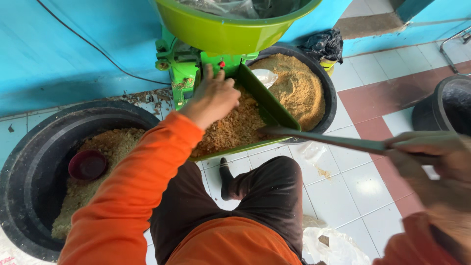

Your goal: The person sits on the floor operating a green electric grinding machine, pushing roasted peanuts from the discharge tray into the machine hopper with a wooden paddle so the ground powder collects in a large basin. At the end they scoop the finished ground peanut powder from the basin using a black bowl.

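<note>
Our left hand (213, 98) rests spread on husks (230, 130) in one green tray (274, 105); our right hand (431, 157) is clamped on a stick (324, 140). Three black tubs: left (29, 162), middle (328, 93), right (441, 105). One maroon bowl (87, 164).

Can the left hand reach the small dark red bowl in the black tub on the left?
Probably yes. The left hand rests on the grain in the green tray, and the dark red bowl lies uncovered in the black tub, beside that arm, with nothing over it.
</note>
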Available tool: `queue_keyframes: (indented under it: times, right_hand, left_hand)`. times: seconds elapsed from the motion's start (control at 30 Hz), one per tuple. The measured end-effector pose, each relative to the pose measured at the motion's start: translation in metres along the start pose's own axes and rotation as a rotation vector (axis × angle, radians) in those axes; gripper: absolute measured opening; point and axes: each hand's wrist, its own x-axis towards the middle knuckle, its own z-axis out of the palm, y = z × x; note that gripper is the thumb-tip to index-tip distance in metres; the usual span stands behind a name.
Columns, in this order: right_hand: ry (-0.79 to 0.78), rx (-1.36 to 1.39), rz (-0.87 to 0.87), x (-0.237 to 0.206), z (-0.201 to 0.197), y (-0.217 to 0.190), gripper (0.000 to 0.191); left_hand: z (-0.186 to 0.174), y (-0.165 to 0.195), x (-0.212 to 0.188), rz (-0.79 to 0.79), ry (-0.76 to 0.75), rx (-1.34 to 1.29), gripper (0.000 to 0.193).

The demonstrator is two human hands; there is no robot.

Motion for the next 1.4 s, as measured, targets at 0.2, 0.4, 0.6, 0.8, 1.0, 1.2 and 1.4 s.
queue_keyframes:
  times: [0.2,0.4,0.6,0.8,1.0,1.2,1.4]
  right_hand:
    - [0.043,-0.123,-0.156,0.025,0.08,-0.047,0.018]
    - [0.283,-0.05,-0.198,0.032,0.123,-0.049,0.015]
    - [0.154,-0.06,-0.441,0.055,0.155,-0.054,0.015]
    - [0.223,-0.097,-0.349,0.057,0.162,-0.057,0.012]
    - [0.226,-0.047,-0.377,0.067,0.177,-0.06,0.012]
    - [0.137,0.001,-0.392,0.062,0.194,-0.045,0.015]
    - [0.24,-0.068,-0.394,0.067,0.214,-0.039,0.015]
  left_hand:
    - [0.022,0.002,-0.048,-0.105,0.076,-0.237,0.034]
    - [0.04,0.017,-0.088,-0.132,0.302,-0.352,0.039]
    - [0.042,0.017,-0.093,-0.156,0.354,-0.368,0.039]
    - [0.043,0.017,-0.097,-0.189,0.347,-0.425,0.037]
    - [0.042,0.018,-0.098,-0.179,0.4,-0.336,0.038]
    - [0.039,0.018,-0.101,-0.165,0.416,-0.325,0.037]
    - [0.033,0.019,-0.1,-0.186,0.333,-0.352,0.035]
